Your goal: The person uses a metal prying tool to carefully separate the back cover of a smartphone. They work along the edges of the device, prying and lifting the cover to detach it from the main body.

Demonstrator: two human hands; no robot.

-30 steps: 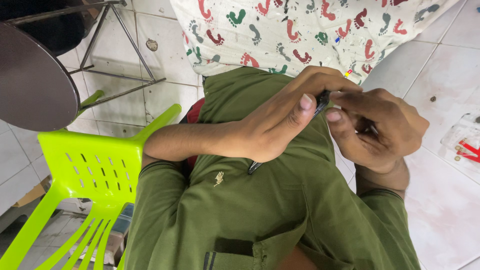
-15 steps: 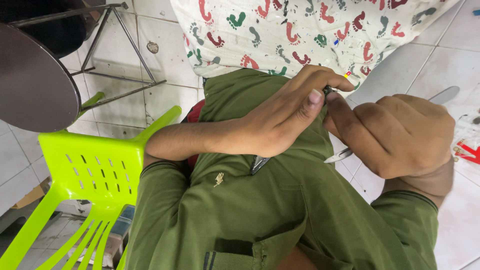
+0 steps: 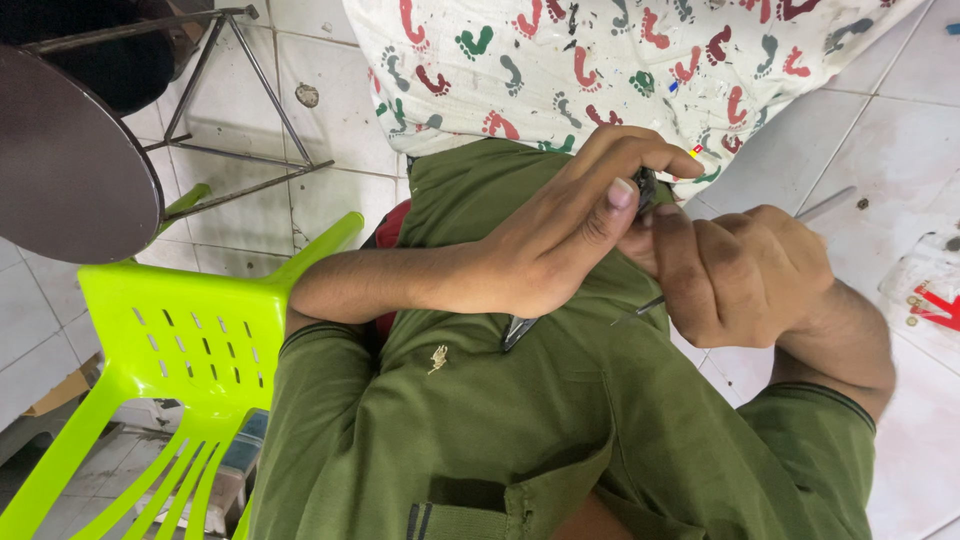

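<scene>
While both hands are meeting over the lap, a small dark part is getting worked.
Left hand is curling its fingers tight around that part; right hand is gripping a thin metal tool closed-fisted, tip hidden. I'd judge we're mid-fitting; next calls for steady, careful pressure.

This is looking like a small informal workshop or home work corner. White floor tiles are showing stains, a lime plastic chair is standing beside a round metal-legged tabletop.
</scene>
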